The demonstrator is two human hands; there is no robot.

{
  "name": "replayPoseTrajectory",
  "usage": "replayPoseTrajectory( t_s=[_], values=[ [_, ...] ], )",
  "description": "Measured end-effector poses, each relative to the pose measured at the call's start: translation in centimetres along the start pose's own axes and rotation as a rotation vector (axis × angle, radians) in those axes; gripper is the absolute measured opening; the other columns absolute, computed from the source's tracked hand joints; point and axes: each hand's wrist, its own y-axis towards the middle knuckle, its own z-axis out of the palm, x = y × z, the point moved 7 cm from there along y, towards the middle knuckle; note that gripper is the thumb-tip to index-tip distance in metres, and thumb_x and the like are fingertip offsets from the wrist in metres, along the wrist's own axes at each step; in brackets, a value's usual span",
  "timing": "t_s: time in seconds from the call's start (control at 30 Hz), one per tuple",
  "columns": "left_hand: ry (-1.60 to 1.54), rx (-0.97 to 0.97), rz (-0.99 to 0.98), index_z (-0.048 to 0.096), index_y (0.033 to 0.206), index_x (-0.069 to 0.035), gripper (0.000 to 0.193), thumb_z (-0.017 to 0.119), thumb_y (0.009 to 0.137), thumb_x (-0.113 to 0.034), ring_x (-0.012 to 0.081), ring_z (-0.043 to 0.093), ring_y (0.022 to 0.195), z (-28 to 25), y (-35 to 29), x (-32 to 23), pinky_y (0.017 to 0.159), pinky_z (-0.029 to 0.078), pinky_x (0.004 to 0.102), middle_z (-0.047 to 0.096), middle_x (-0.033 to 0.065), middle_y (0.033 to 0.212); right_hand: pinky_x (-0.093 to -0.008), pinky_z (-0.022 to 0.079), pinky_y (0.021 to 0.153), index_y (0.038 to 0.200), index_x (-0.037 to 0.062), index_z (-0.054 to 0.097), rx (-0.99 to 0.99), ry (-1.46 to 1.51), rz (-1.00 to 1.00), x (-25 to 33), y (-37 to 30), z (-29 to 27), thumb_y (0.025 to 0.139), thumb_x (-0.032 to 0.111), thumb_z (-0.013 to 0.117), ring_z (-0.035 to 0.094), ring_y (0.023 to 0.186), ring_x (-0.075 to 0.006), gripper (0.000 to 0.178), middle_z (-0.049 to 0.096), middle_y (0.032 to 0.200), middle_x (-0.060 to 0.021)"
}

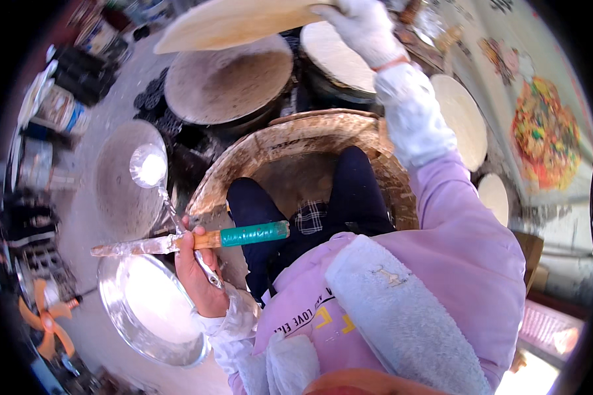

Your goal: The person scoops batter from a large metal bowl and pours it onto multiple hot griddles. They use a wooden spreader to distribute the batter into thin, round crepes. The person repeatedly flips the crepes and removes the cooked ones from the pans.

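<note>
left grip: bare hand, fingers closed round two tools together. first tool: metal ladle, its bowl coated with white batter and seen over the left griddle, which is round and grey. second tool: spatula with an orange and green handle, its long blade smeared white and pointing left.

right grip: white-gloved hand, arm extended, fingers pinching the right edge of a thin pale round sheet. the sheet is raised at the top of the view, overlapping the far edge of the middle griddle; contact between the two cannot be determined.

surroundings: a metal basin of white batter sits just beside the left grip. a further pale round covers the right griddle. an orange fan stands at far left.
</note>
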Motion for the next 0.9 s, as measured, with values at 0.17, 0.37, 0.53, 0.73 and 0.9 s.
replayPoseTrajectory(
  t_s=[0.17, 0.37, 0.53, 0.73, 0.9],
  values=[
    [0.071, 0.209, -0.109, 0.048, 0.135, 0.004, 0.036, 0.047, 0.104, -0.012, 0.0055, 0.049, 0.051, 6.2, 1.7, 3.0, 0.045, 0.042, 0.0173, 0.067, 0.0103, 0.099, -0.0355, 0.053, 0.067, 0.099, 0.0064, 0.07, -0.132, -0.322, 0.112, 3.7, -8.9, -16.3, 0.085, 0.021, 0.075, 0.069, 0.076, -0.0293, 0.021, 0.069, 0.085, -0.0125],
    [0.165, 0.572, -0.46, 0.05, 0.132, 0.002, 0.032, 0.047, 0.105, -0.015, 0.0061, 0.048, 0.051, 15.7, 1.1, 9.4, 0.044, 0.04, 0.0195, 0.067, 0.0077, 0.096, -0.0377, 0.051, 0.065, 0.096, 0.003, 0.068, 0.13, -0.567, 0.488, 6.0, -22.9, -28.6, 0.084, 0.017, 0.074, 0.066, 0.072, -0.0304, 0.019, 0.066, 0.082, -0.0138],
    [0.427, 0.827, -0.647, 0.058, 0.127, -0.001, 0.028, 0.049, 0.105, -0.016, 0.0011, 0.044, 0.054, 20.4, -6.1, 10.4, 0.046, 0.037, 0.0155, 0.064, 0.0013, 0.092, -0.0423, 0.052, 0.069, 0.095, 0.0079, 0.069, 0.083, -0.881, 0.966, 17.3, -36.8, -41.6, 0.087, 0.026, 0.069, 0.067, 0.08, -0.0354, 0.02, 0.067, 0.087, -0.014],
    [0.798, 1.565, -0.119, 0.043, 0.145, 0.003, 0.047, 0.048, 0.098, -0.002, -0.0015, 0.037, 0.071, 22.4, -12.9, 4.9, 0.058, 0.031, 0.0113, 0.052, -0.0025, 0.109, -0.0333, 0.052, 0.069, 0.096, -0.0003, 0.07, -0.837, -1.021, 1.332, 43.7, -50.6, -57.2, 0.085, 0.018, 0.072, 0.065, 0.073, -0.0227, 0.022, 0.069, 0.081, -0.0123],
    [0.77, 1.394, -0.477, 0.049, 0.139, 0.004, 0.04, 0.049, 0.104, -0.017, -0.0005, 0.035, 0.062, 22.4, -22.1, 3.2, 0.054, 0.034, 0.015, 0.055, -0.0019, 0.099, -0.0315, 0.056, 0.082, 0.116, -0.0036, 0.065, -1.766, -0.81, 1.121, 67.2, -68.3, -57.0, 0.091, 0.017, 0.07, 0.069, 0.09, -0.0198, 0.033, 0.071, 0.103, -0.0079]
  ],
)
